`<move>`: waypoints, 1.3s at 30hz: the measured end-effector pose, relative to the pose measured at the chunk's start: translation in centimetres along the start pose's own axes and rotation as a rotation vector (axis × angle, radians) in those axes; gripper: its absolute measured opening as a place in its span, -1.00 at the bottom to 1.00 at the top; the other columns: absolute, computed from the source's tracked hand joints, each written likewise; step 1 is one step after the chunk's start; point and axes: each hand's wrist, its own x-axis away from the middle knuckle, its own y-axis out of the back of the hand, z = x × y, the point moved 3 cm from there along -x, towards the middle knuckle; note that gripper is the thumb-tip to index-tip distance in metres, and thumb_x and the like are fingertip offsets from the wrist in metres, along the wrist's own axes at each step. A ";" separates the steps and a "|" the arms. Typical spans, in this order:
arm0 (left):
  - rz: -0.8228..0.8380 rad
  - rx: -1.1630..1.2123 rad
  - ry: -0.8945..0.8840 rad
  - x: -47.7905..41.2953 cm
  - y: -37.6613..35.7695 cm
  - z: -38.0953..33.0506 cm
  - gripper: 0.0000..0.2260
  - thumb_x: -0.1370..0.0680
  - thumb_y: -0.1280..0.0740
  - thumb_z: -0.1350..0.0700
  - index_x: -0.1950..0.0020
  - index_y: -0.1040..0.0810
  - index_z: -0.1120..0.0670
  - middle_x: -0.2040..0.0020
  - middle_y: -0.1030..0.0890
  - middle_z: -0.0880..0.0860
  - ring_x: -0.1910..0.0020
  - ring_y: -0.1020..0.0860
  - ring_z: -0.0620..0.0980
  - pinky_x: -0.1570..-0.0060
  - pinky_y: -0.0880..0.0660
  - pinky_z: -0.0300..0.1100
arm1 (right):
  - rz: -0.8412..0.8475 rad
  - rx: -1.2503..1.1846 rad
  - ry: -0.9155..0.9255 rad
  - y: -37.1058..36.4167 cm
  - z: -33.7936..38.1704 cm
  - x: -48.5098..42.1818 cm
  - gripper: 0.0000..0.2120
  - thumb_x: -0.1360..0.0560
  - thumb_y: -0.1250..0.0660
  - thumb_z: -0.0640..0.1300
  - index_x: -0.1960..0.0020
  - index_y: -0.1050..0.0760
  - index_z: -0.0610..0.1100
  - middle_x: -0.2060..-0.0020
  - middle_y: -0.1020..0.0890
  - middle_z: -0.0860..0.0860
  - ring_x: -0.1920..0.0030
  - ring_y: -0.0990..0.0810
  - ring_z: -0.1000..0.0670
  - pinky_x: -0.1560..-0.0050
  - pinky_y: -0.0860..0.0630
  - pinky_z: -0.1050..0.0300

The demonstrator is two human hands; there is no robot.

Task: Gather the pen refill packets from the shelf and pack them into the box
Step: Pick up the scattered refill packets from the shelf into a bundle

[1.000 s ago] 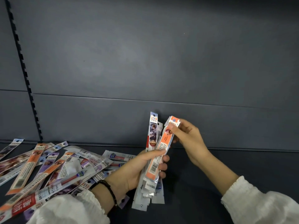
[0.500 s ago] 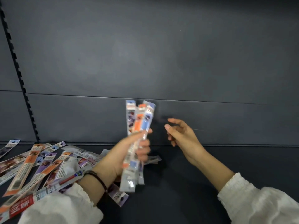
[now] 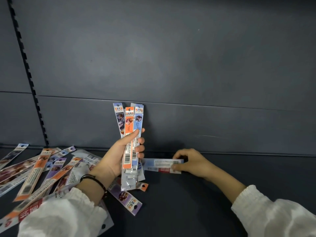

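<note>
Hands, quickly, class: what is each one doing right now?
Left hand: grips an upright bundle of refill packets.
Right hand: pinches the end of a single packet lying flat on the shelf.

open shelf floor (image 3: 196, 202) at right, loose packets (image 3: 41, 170) thick at left

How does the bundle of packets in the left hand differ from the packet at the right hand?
The bundle stands upright, gripped by the left hand; the packet lies sideways on the shelf, pinched at its end by the right hand. The bundle holds several packets; the packet looks single. Both are long, narrow and printed.
</note>
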 end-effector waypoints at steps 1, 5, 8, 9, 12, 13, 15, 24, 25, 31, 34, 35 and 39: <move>-0.020 0.005 -0.010 0.0 0.0 0.0 -0.77 -0.47 -0.36 0.08 -0.09 -0.51 0.10 0.36 -0.48 -0.02 0.54 -0.39 -0.15 0.55 -0.41 -0.29 | -0.031 -0.044 -0.022 0.5 -0.3 0.0 -0.91 -0.40 -0.49 -0.19 0.11 -0.61 -0.10 0.09 -0.66 -0.01 0.06 -0.61 0.06 -0.01 -0.57 0.20; -0.053 0.038 -0.037 0.0 0.1 0.0 -0.83 -0.49 -0.30 0.08 -0.05 -0.51 0.09 0.39 -0.48 -0.03 0.54 -0.41 -0.14 0.54 -0.42 -0.28 | -0.172 -0.266 -0.115 2.1 -1.4 0.4 -0.94 -0.42 -0.47 -0.25 0.16 -0.60 -0.17 0.20 -0.68 -0.05 0.24 -0.61 0.09 0.25 -0.54 0.35; -0.048 0.025 -0.036 0.1 0.0 0.0 -0.56 -0.26 -0.58 0.05 -0.04 -0.52 0.08 0.39 -0.48 -0.03 0.54 -0.41 -0.14 0.53 -0.44 -0.27 | -0.286 -0.422 -0.199 2.8 -2.1 0.4 -0.93 -0.42 -0.47 -0.22 0.14 -0.59 -0.19 0.22 -0.68 -0.06 0.31 -0.56 0.11 0.37 -0.44 0.31; -0.054 0.010 -0.039 0.1 -0.1 0.1 -0.45 -0.16 -0.63 0.04 -0.06 -0.51 0.08 0.39 -0.47 -0.03 0.54 -0.41 -0.14 0.52 -0.44 -0.27 | -0.308 -0.499 -0.218 3.0 -2.2 0.4 -0.93 -0.42 -0.47 -0.21 0.14 -0.59 -0.18 0.20 -0.68 -0.06 0.29 -0.57 0.09 0.34 -0.44 0.28; -0.109 -0.061 -0.056 0.2 -0.2 0.2 -0.41 -0.18 -0.62 0.03 -0.12 -0.47 0.04 0.38 -0.46 -0.03 0.51 -0.41 -0.13 0.49 -0.44 -0.26 | -0.306 -0.788 -0.244 3.1 -2.1 0.3 -0.93 -0.42 -0.46 -0.20 0.20 -0.57 -0.13 0.18 -0.70 -0.05 0.24 -0.58 0.05 0.24 -0.44 0.20; -0.122 -0.079 -0.061 0.2 -0.3 0.3 -0.51 -0.27 -0.58 0.05 -0.10 -0.47 0.04 0.38 -0.47 -0.03 0.50 -0.43 -0.13 0.48 -0.46 -0.26 | -0.295 -0.873 -0.254 3.0 -1.9 0.3 -0.93 -0.42 -0.45 -0.20 0.21 -0.57 -0.11 0.19 -0.70 -0.04 0.25 -0.57 0.06 0.23 -0.44 0.20; -0.137 -0.105 -0.053 0.3 -0.5 0.6 -0.72 -0.40 -0.48 0.10 -0.05 -0.49 0.03 0.33 -0.52 -0.02 0.44 -0.50 -0.10 0.42 -0.51 -0.23 | -0.272 -0.998 -0.278 2.6 -1.5 0.3 -0.93 -0.41 -0.45 -0.17 0.17 -0.56 -0.09 0.20 -0.70 0.00 0.25 -0.56 0.08 0.20 -0.43 0.19; -0.212 -0.163 -0.081 0.6 -1.7 1.6 -0.68 -0.41 -0.39 0.09 -0.16 -0.55 0.05 -0.11 -0.68 0.10 -0.10 -0.65 0.03 -0.14 -0.49 0.00 | -0.063 -0.952 -0.245 -0.8 1.7 1.1 -0.93 -0.38 -0.46 -0.17 0.20 -0.57 -0.12 0.22 -0.70 0.00 0.24 -0.60 0.09 0.20 -0.45 0.21; -0.234 -0.173 -0.062 0.7 -1.7 1.7 -0.69 -0.39 -0.41 0.07 -0.13 -0.59 0.05 -0.07 -0.70 0.09 -0.04 -0.67 0.02 -0.07 -0.52 0.00 | -0.042 -0.888 -0.233 -1.1 2.0 1.2 -0.93 -0.41 -0.45 -0.19 0.19 -0.56 -0.14 0.25 -0.69 0.01 0.26 -0.59 0.10 0.21 -0.45 0.23; -0.140 -0.188 -0.097 0.9 -2.8 2.0 -0.58 -0.44 -0.30 -0.06 -0.25 -0.54 0.07 -0.18 -0.65 0.11 -0.16 -0.62 0.06 -0.09 -0.52 0.02 | -0.046 -0.709 -0.171 -2.0 3.1 1.7 -0.88 -0.42 -0.46 -0.19 0.25 -0.55 -0.12 0.21 -0.69 -0.07 0.30 -0.55 0.07 0.33 -0.41 0.24; -0.116 -0.171 -0.134 0.9 -3.2 1.9 -0.52 -0.44 -0.29 -0.07 -0.33 -0.47 0.05 -0.20 -0.64 0.07 -0.19 -0.60 0.01 -0.08 -0.57 -0.02 | 0.028 -0.748 -0.131 -2.4 3.7 1.9 -0.83 -0.40 -0.48 -0.15 0.33 -0.54 -0.06 0.23 -0.67 -0.07 0.34 -0.52 0.08 0.35 -0.39 0.24; -0.126 -0.145 -0.137 0.9 -3.1 1.8 -0.51 -0.44 -0.30 -0.07 -0.34 -0.46 0.04 -0.19 -0.65 0.07 -0.17 -0.61 0.00 -0.05 -0.59 -0.04 | 0.059 -0.771 -0.121 -2.5 4.0 2.0 -0.82 -0.37 -0.49 -0.12 0.36 -0.54 -0.03 0.23 -0.66 -0.07 0.35 -0.50 0.09 0.36 -0.38 0.24; -0.205 -0.029 -0.110 0.5 -2.1 1.6 -0.56 -0.42 -0.36 -0.05 -0.25 -0.48 0.08 -0.05 -0.70 0.08 -0.02 -0.67 0.03 0.12 -0.62 -0.06 | 0.116 -0.728 -0.049 -2.7 4.7 2.1 -0.83 -0.28 -0.49 0.03 0.25 -0.57 -0.03 0.23 -0.64 -0.03 0.37 -0.49 0.10 0.36 -0.38 0.24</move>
